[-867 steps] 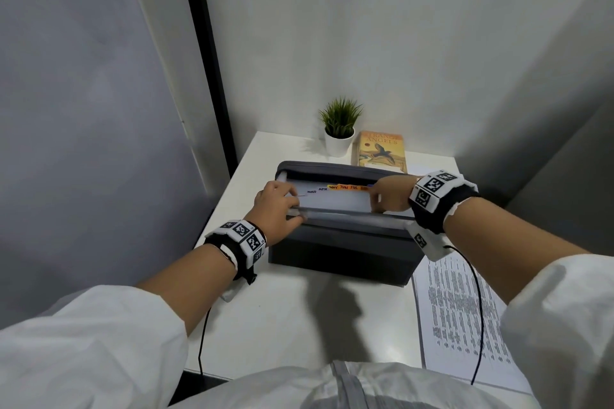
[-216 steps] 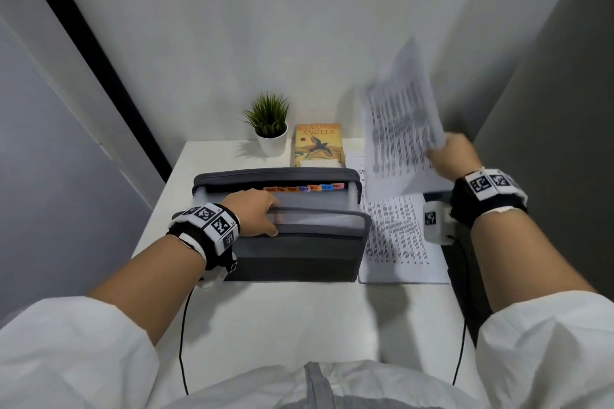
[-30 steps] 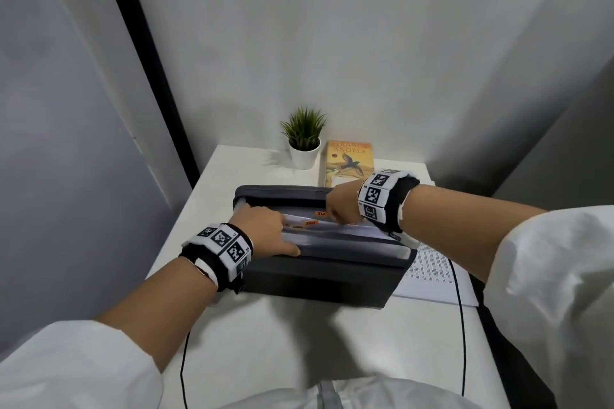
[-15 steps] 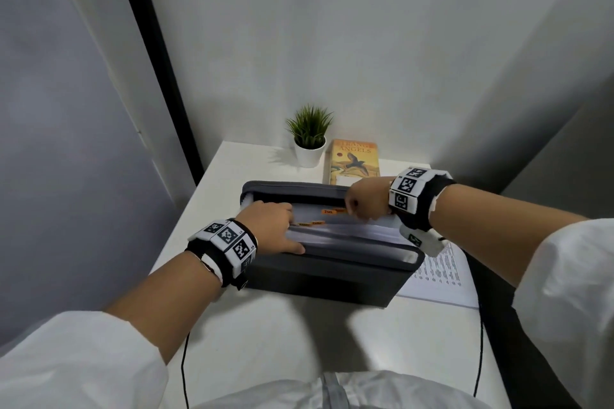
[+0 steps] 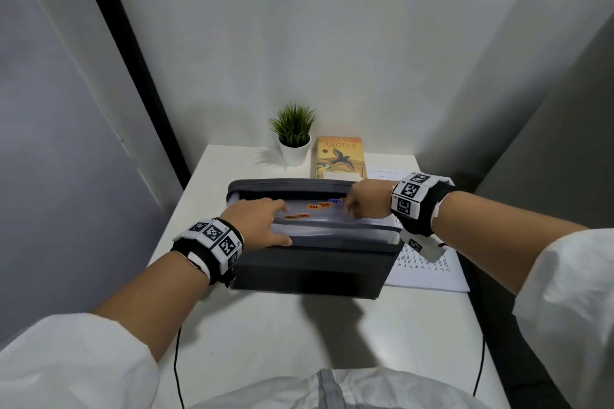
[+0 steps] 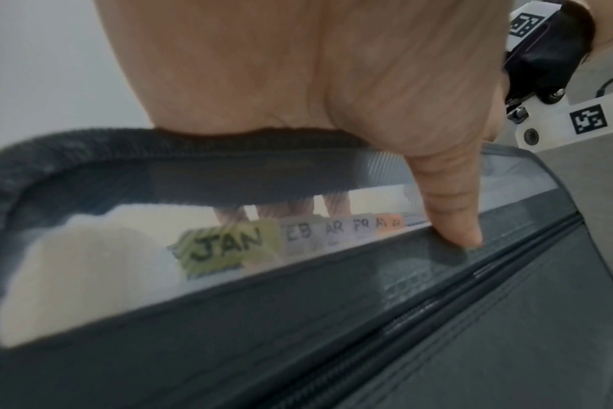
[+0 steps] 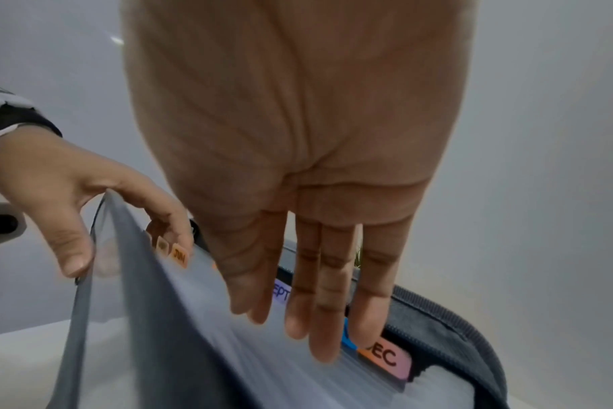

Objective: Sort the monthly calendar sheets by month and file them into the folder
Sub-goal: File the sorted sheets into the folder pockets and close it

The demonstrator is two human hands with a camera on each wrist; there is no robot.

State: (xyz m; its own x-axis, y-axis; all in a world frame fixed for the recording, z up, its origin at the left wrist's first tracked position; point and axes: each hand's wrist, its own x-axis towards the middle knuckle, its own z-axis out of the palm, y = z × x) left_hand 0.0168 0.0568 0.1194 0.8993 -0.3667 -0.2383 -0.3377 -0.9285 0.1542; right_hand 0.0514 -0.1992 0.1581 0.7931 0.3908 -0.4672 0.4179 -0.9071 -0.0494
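A grey expanding folder [image 5: 312, 271] stands open on the white table [image 5: 265, 325]. Its month tabs show, among them JUL [image 5: 313, 206] and SEPT [image 5: 335, 201]. My left hand [image 5: 282, 226] pinches the front dividers, thumb [image 6: 452, 215] on the outer wall and fingers behind the JAN tab [image 6: 228, 246]. My right hand [image 5: 350, 209] reaches into the back right part with straight fingers [image 7: 326, 318], which touch the dividers by the DEC tab [image 7: 385, 359]. It holds nothing. A stack of printed calendar sheets [image 5: 428, 271] lies right of the folder.
A small potted plant [image 5: 294, 139] and a book [image 5: 339, 158] stand behind the folder at the table's back edge. A white paper [image 5: 385, 173] lies beside the book. Walls close in on the left, back and right. Wrist cables hang over the front edge.
My right hand has slid right along the tabs towards the folder's back right end, and the JUL and SEPT tabs now show. My left hand keeps its hold on the front dividers.
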